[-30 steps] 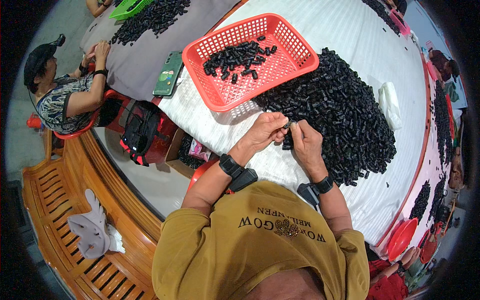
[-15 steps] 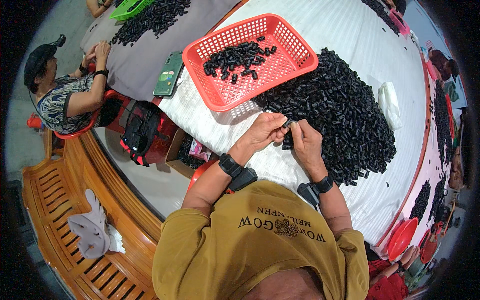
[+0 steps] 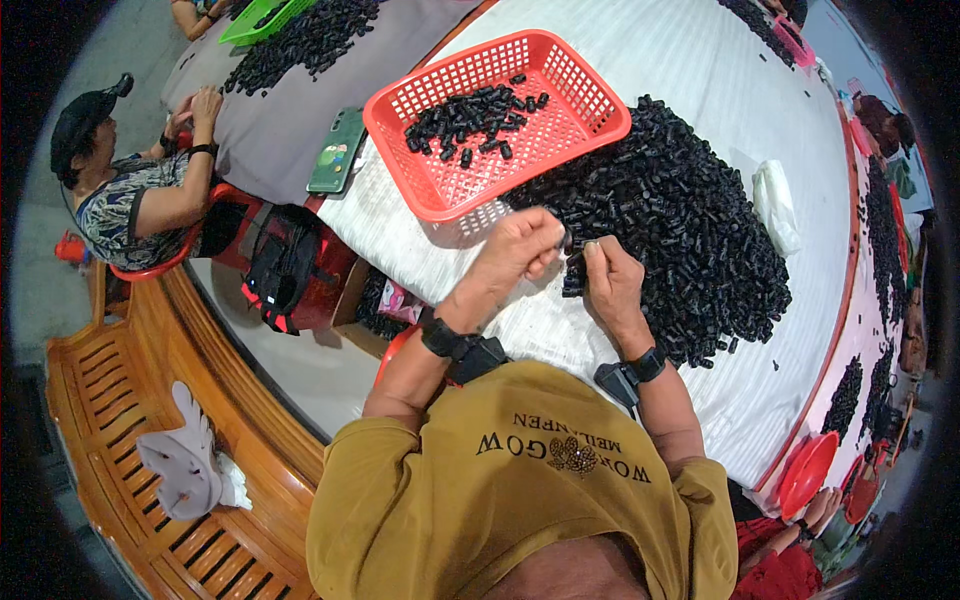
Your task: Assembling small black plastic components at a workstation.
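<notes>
Under my hands lies a big pile of small black cylindrical pieces (image 3: 680, 240), spread over the white cloth. My left hand (image 3: 518, 248) is closed, fingers curled, just below the red basket. A small dark piece (image 3: 568, 241) shows at its fingertips. A short gap to the right, my right hand (image 3: 614, 284) pinches thumb against forefinger at the pile's lower left edge. What that pinch holds, if anything, is too small to make out. The red perforated basket (image 3: 450, 208) stands beyond my left hand, with several black pieces inside.
A green phone (image 3: 338, 150) lies left of the basket. A white plastic bag (image 3: 776, 208) rests at the pile's right side. At the left, a co-worker (image 3: 150, 190) sits by a grey-covered table with another pile and a green basket (image 3: 262, 22). A wooden bench (image 3: 120, 400) stands lower left.
My left hand has drawn up and left, away from the right hand, so their fingertips are now apart. My right hand has barely moved.
</notes>
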Available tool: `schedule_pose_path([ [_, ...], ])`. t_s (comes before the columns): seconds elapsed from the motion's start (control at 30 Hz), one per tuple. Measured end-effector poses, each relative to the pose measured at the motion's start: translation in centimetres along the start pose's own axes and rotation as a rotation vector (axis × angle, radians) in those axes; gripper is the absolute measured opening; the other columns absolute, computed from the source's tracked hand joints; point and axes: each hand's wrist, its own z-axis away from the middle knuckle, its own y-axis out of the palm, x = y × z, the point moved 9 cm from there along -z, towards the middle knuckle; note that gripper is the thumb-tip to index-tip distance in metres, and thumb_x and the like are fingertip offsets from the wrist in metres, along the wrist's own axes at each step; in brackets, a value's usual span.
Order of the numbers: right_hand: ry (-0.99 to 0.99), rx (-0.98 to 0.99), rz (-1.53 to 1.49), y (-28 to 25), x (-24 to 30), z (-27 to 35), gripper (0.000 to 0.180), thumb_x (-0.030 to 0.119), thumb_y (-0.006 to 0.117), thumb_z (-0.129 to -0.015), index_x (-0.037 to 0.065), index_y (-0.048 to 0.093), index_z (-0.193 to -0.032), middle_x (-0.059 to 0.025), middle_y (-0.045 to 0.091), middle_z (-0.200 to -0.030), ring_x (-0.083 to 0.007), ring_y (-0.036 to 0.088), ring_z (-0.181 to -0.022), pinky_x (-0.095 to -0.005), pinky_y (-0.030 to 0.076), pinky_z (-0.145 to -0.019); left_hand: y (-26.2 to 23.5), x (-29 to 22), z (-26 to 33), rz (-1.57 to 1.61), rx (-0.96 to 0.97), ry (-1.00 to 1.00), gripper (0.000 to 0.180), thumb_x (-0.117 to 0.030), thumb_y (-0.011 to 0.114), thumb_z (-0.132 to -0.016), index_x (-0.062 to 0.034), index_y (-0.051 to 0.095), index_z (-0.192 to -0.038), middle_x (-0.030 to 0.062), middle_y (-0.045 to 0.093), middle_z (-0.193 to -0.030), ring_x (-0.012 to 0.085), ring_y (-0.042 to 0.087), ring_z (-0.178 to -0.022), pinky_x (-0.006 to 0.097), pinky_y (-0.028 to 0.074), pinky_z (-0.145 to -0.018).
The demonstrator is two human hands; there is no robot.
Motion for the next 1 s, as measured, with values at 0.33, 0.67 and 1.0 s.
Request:
schedule_pose_path([
  [0.33, 0.001, -0.02, -0.055, -0.2, -0.3, 0.1, 0.022, 0.016, 0.054, -0.089, 0.001, 0.051, -0.074, -0.0138, 0.045, -0.058, -0.0254, 0.046, -0.049, -0.0329, 0.039, -0.048, -0.8, -13.0, 5.3, -0.577, -0.476, 0.722, 0.009, -0.003, 0.055, -0.087, 0.0012, 0.058, -0.094, 0.004, 0.059, -0.076, 0.0046, 0.053, -0.065, 0.02, 0.045, -0.058],
  [0.67, -0.011, 0.009, -0.072, -0.1, 0.2, 0.0, 0.018, 0.014, 0.055, -0.088, 0.001, 0.051, -0.075, -0.0141, 0.046, -0.059, -0.0264, 0.046, -0.049, -0.0333, 0.039, -0.049, 2.2, -2.1, -0.2, -1.526, -0.119, 0.725, 0.012, -0.008, 0.065, -0.072, -0.0025, 0.056, -0.077, 0.0112, 0.052, -0.074, 0.0294, 0.055, -0.071, 0.04, 0.046, -0.061],
  [1.0, -0.024, 0.033, -0.047, 0.0, 0.6, 0.0, 0.017, 0.014, 0.055, -0.087, 0.001, 0.052, -0.077, -0.0144, 0.048, -0.062, -0.026, 0.049, -0.052, -0.0329, 0.04, -0.051, 2.5, -1.7, 0.2, -1.544, -0.215, 0.761, 0.022, -0.008, 0.069, -0.068, -0.0033, 0.053, -0.082, 0.0113, 0.05, -0.076, 0.0292, 0.053, -0.073, 0.038, 0.046, -0.061],
])
